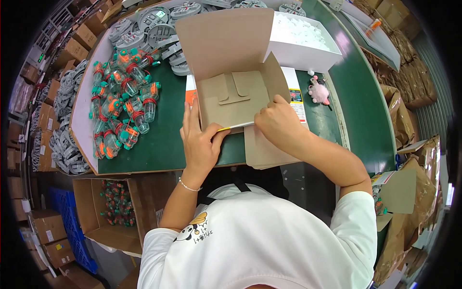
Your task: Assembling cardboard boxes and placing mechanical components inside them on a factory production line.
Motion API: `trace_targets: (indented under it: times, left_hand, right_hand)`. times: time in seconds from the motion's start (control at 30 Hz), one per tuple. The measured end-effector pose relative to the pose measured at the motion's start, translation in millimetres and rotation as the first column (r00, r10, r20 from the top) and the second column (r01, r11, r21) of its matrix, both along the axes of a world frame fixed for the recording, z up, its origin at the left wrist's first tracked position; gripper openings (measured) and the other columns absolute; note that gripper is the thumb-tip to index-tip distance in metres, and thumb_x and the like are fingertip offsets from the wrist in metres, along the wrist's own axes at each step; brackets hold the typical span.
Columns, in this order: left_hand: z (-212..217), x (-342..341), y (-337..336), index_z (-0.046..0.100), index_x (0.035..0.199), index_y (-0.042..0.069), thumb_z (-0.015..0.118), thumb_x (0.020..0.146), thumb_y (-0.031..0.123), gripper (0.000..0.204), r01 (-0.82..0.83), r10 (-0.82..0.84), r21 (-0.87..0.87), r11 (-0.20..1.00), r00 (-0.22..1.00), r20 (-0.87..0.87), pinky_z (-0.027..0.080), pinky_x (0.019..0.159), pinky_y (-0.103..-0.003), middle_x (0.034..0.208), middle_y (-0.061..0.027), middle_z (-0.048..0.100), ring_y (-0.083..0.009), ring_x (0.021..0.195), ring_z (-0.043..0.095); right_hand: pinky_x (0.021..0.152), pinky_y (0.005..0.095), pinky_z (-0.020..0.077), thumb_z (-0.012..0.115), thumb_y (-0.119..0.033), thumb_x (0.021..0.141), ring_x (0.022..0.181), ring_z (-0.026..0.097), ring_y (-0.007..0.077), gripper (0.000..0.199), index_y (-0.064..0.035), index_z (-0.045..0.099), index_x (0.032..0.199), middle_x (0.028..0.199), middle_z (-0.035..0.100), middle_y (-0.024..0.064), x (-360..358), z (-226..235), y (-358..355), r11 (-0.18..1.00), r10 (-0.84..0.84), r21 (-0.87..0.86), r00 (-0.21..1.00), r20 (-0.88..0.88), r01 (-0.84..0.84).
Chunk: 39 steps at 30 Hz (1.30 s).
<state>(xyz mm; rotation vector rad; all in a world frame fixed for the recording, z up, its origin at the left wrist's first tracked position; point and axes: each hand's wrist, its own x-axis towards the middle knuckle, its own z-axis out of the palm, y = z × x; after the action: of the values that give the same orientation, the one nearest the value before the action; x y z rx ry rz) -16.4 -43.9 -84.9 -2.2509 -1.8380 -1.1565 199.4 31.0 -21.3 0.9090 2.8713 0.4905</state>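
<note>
Scene: While a person in a white shirt leans over a green worktop (168, 139), both hands work on a small brown cardboard box (236, 94) in the middle of the view.
Cardboard box: It sits on the worktop just ahead of the person, half folded, its big lid flap standing up and tilted away, its inner flaps lying flat inside.
Left hand (198, 142): Mostly open, fingers stretched upward, thumb pressed against the box's near left corner; it touches the box rather than grasping it. A thin bracelet sits on the wrist.
Right hand (276, 123): Curled, fingers bent over the near right wall of the box, pinching that edge.
Flat cardboard blanks (264, 151): A stack lies under and just in front of the box, at the worktop's near edge.
Toy pile (122, 103): Clear plastic toys with orange and teal parts lie heaped on the left of the worktop, well apart from the hands.
White tray (303, 43): An open white box of pale small pieces stands behind the cardboard box, to the right.
Pink fluffy object (318, 91): Rests on the worktop just right of the box.
Floor carton (113, 212): An open brown carton below the worktop's left edge holds more of the same toys.
</note>
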Motion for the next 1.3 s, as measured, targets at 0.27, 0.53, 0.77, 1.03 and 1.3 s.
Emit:
trace_targets:
  times: [0.27,0.53,0.77,1.03,1.3]
  left_hand:
    - [14,-9,-1,0.067,0.093,0.007,0.073,0.087,0.019,0.015,0.054,-0.057,-0.031,0.998,0.993,-0.107,0.039,0.101,-0.047,0.153,-0.0308,0.036,-0.0472,0.137,0.041]
    - [10,-1,0,0.065,0.092,0.005,0.068,0.09,0.016,0.011,0.009,-0.013,-0.068,0.998,0.998,-0.059,0.037,0.103,-0.052,0.152,-0.0325,0.035,-0.0505,0.141,0.034]
    - [39,-9,-10,0.067,0.109,0.009,0.068,0.09,0.019,0.022,-0.079,0.071,-0.046,0.996,0.986,-0.148,0.03,0.11,-0.054,0.141,-0.0386,0.042,-0.0507,0.143,0.029]
    - [77,-44,-7,0.061,0.121,0.006,0.07,0.089,0.022,0.036,0.02,-0.073,0.3,0.954,0.983,0.167,0.034,0.11,-0.049,0.142,-0.0262,0.05,-0.0436,0.139,0.04]
    - [48,-134,134,0.052,0.127,0.002,0.079,0.082,0.037,0.064,-0.258,0.225,0.09,0.962,0.936,0.272,0.047,0.099,-0.042,0.123,-0.0192,0.064,-0.0362,0.117,0.06]
  right_hand:
    - [0.07,0.0405,0.0485,0.066,-0.006,0.077,0.078,0.065,0.0266,0.012,-0.006,0.059,0.086,0.077,0.065,0.0106,-8,1,1,0.98,0.044,-0.17,0.947,-0.318,-0.103]
    - [0.074,0.0415,0.0512,0.071,-0.002,0.076,0.088,0.065,0.0285,0.018,-0.0047,0.062,0.092,0.09,0.065,0.0104,-11,-24,11,0.919,0.048,-0.301,0.831,-0.555,-0.255]
    - [0.069,0.0361,0.0504,0.075,-0.008,0.082,0.078,0.068,0.0227,0.009,-0.007,0.07,0.089,0.081,0.07,0.009,29,46,51,0.973,-0.02,0.057,0.328,-0.945,0.223]
    - [0.074,0.0379,0.0552,0.076,-0.031,0.078,0.079,0.073,0.0239,0.024,-0.0132,0.077,0.094,0.085,0.076,0.0069,137,-24,155,0.628,-0.723,-0.324,0.376,-0.58,0.708]
    - [0.073,0.0385,0.054,0.075,-0.027,0.076,0.079,0.073,0.0258,0.019,-0.0116,0.077,0.087,0.083,0.075,0.0078,143,-38,156,0.571,-0.771,-0.358,0.333,-0.544,0.738]
